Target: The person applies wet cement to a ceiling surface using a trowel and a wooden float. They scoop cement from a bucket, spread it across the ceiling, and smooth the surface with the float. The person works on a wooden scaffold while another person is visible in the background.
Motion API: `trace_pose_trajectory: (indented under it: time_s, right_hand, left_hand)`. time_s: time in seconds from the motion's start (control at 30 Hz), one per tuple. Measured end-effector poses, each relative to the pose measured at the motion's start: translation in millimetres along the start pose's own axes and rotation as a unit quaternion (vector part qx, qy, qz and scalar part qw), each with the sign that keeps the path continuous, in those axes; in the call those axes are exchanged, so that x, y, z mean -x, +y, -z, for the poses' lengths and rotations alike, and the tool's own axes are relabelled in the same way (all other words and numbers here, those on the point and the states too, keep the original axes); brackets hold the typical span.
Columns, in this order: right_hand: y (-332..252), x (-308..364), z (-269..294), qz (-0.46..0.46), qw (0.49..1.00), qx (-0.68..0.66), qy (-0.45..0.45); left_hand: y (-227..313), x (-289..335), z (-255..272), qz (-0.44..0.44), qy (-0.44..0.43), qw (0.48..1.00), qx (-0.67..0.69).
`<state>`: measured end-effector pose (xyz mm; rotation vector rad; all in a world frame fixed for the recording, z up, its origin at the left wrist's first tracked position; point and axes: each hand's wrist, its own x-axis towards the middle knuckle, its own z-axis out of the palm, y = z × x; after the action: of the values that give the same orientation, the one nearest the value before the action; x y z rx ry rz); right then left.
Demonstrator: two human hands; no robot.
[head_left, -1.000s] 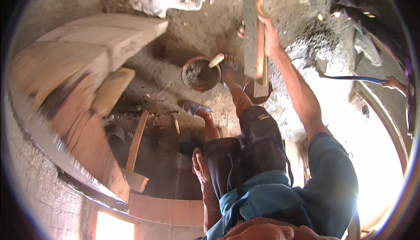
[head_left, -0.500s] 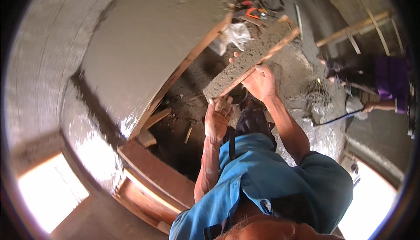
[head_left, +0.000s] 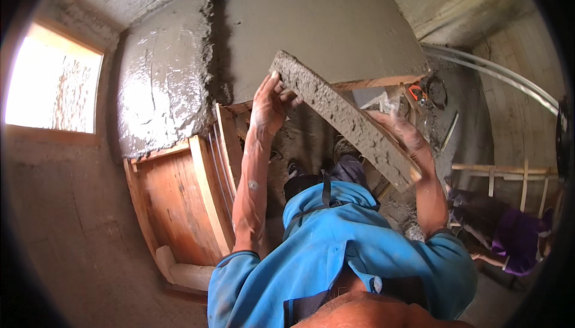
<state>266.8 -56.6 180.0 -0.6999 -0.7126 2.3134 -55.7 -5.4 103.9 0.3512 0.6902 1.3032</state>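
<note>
A long wooden plank (head_left: 344,118), its upper face coated in wet grey mortar, slants from far left to near right in front of my chest. My left hand (head_left: 271,105) grips its far left end, with the thumb at the edge and some fingers curled under it. My right hand (head_left: 400,129) supports the opposite half from its far side; the plank hides part of that palm. Beyond the plank lies a wide slab of smooth wet concrete (head_left: 311,20), edged at the front by a wooden board (head_left: 383,81).
At left, a lower wet concrete surface (head_left: 162,82) stands above wooden formwork (head_left: 179,208), near a bright window opening (head_left: 54,82). An orange tool (head_left: 417,93) and a coiled black hose (head_left: 437,91) lie at right. A person in purple (head_left: 515,241) works at the far right.
My view has turned left toward the slab. The plank has swung round: its left end now points away from me, its right end toward me. Both hands still hold it.
</note>
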Motion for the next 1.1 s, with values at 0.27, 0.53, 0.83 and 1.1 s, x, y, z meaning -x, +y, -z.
trace_pose_trajectory:
  time_s: [0.27, 0.53, 0.83, 1.1]
  right_hand:
    - [-9, -91, 8, -0.098, 0.957, 0.258, -0.083]
    - [4, -227, -21, -0.038, 0.951, 0.293, -0.091]
    - [42, -386, -34, 0.017, 0.95, 0.313, -0.011]
    - [50, -396, -36, 0.015, 0.946, 0.324, 0.0]
  left_hand:
    - [61, -34, 45, -0.039, 0.036, 0.997, -0.053]
    - [132, -63, 65, -0.11, 0.141, 0.982, -0.056]
    - [86, 124, 91, -0.326, 0.345, 0.875, -0.091]
    - [25, 167, 76, -0.319, 0.487, 0.805, -0.114]
